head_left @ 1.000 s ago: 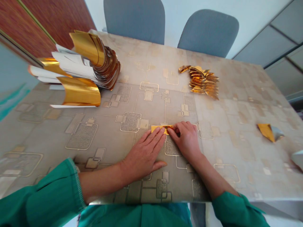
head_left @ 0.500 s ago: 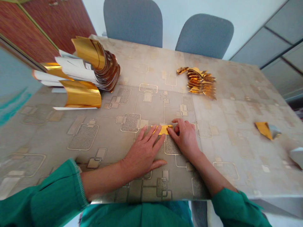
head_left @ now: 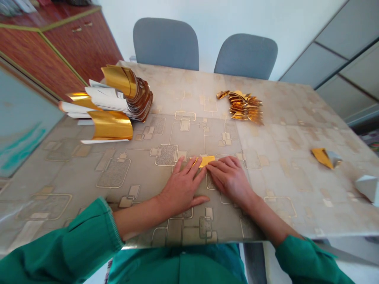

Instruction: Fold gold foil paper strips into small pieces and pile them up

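Observation:
A narrow folded strip of gold foil paper (head_left: 207, 161) lies flat on the patterned tablecloth in front of me. My left hand (head_left: 184, 188) rests over its left part, fingers spread and lying flat, so that end is hidden. At the strip's lower right corner is my right hand (head_left: 232, 178). Its fingers are bunched together there, with the thumb mostly hidden beneath them. Farther back stands a row of folded gold foil pieces (head_left: 244, 105), with one small piece at its left.
A curled stack of gold and white sheets (head_left: 118, 92) stands at the back left. To the right lie a gold-and-silver paper piece (head_left: 323, 157) and a white folded piece (head_left: 367, 188). Two grey chairs (head_left: 166, 43) stand behind the table (head_left: 284, 130).
My right fingers have closed together at the strip's right end, where a raised edge now lies flat. The left hand stays in place. The view has tilted up slightly.

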Demonstrator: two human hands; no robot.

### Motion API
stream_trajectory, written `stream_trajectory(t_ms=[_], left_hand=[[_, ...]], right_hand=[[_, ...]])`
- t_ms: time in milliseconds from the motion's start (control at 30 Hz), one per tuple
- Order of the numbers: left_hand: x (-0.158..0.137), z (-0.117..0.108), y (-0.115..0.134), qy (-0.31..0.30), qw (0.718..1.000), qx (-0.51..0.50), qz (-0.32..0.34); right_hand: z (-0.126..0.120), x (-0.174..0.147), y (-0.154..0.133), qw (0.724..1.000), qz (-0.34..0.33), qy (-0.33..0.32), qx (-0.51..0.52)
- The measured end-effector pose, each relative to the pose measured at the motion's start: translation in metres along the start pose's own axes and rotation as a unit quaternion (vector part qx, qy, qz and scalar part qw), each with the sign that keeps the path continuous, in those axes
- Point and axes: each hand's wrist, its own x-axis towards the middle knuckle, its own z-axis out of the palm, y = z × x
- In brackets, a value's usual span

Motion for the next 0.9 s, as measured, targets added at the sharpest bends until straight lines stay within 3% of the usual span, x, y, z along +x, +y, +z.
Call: stream_trajectory(t_ms=[267,667,900], left_hand=[[-0.003,0.000,-0.007,0.013,1.000,-0.005,0.010],[-0.036,-0.006,-0.024,0.034,0.999,0.025,-0.028],[-0.020,-0.006,-0.011,0.038,0.998,0.036,-0.022]], right_hand=[[0.009,-0.019,0.008,0.999,-0.002,0.003,-0.054],[0.017,-0.023,0.011,1.000,0.006,0.015,-0.006],[0.012,-0.015,0.008,1.000,0.003,-0.009,0.012]])
